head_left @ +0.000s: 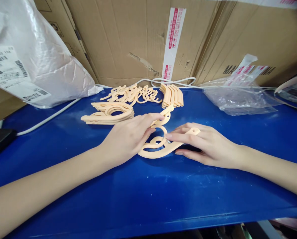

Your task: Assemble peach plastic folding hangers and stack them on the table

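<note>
A cream plastic folding hanger [160, 153], made of curved pieces joined together, lies low over the blue table between my hands. My left hand [132, 134] is closed on its left and upper part, and the fingers hide some of it. With the index finger across the long curved arm and the thumb below, my right hand [203, 142] grips the hanger's right side. Small shiny metal shows near the joint. Behind my left hand lies a stack of curved hanger arms [108, 116]. Loose hanger hooks [128, 94] are heaped farther back, beside a row of short curved pieces [172, 95].
Cardboard boxes [128, 36] stand along the back of the blue table [148, 192]. A white cable [51, 116] runs along the rear. At left are a silvery mailing bag [38, 56] and a black object [0, 141]; clear plastic bags [240, 98] lie at right.
</note>
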`<action>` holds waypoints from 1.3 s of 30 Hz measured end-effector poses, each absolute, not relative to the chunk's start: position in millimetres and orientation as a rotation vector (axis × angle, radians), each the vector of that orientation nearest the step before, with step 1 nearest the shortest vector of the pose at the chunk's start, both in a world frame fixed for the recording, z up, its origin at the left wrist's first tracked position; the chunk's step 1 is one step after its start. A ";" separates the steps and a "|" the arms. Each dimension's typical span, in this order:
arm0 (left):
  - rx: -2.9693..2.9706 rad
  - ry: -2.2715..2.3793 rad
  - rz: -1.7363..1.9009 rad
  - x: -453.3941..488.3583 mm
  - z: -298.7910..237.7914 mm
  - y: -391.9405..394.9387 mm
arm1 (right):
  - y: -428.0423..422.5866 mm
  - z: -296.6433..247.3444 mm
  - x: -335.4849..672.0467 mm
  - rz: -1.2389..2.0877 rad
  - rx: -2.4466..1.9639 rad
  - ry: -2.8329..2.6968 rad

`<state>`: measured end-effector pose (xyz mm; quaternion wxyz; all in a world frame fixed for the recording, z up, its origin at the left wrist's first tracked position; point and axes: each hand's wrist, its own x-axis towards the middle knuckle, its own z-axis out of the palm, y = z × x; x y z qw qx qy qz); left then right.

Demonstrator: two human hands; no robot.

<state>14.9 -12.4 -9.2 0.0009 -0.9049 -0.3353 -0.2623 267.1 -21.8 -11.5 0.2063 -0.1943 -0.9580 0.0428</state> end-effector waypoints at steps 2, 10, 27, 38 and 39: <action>-2.840 -1.071 -0.811 15.0 -9.0 -11.9 | -23.6 -9.4 265.3 0.180 -0.525 -2.737; -2.844 -1.134 -0.774 14.7 -9.6 -11.9 | -26.4 -8.6 265.9 0.185 -0.577 -2.676; -2.804 -1.199 -0.692 13.9 -11.4 -11.0 | -12.4 -4.5 272.6 0.184 -0.886 -2.620; -2.809 -1.156 -0.757 14.0 -10.2 -10.4 | -6.8 -8.1 279.8 0.233 -0.941 -2.524; -2.811 -1.153 -0.764 14.1 -10.2 -10.0 | -6.7 -8.5 279.8 0.241 -0.939 -2.526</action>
